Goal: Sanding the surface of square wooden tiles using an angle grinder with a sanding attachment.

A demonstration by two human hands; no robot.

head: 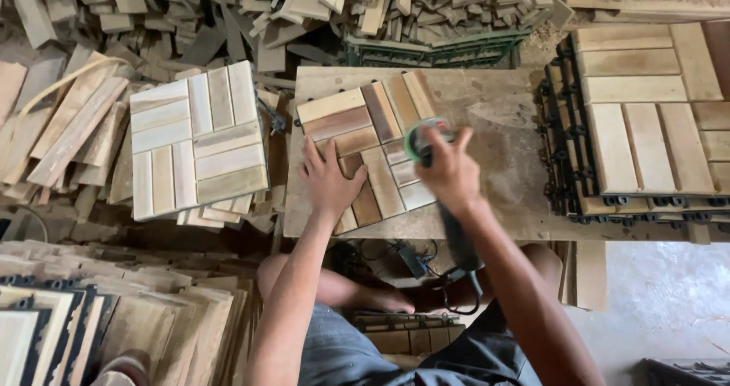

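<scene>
fingers (315, 158) of my left hand (332, 182) lie spread and flat on the wooden slat tile (369, 139), gripping nothing, just pressing it down near its lower left part. fingers (449, 144) of my right hand (450, 174) are wrapped tight around the body of a sander (423, 139), whose green-rimmed round head sits on the tile's right side, touching the slats. the tile lies a little askew on the dusty table (502, 120), under both hands, with the left palm on its darker middle slats and the sander head just beside my left fingertips, a slat or so apart. the sander's dark body and cord (461, 268) run back along my right forearm toward my lap. a green crate (433, 51) stands behind the table, heaped over with loose wood offcuts (395, 6) so i cannot tell what lies inside it. to the left, another pale tile (198, 139) rests on a heap of loose slats (68, 127), close to the table edge but clear of my left arm. to the right a stack of finished tiles (646, 120) with black plastic bases stands against the table's side, well apart from my right hand. more stacked tiles (114, 325) lean by my left knee. nothing lies between my hands and the tile.
</scene>
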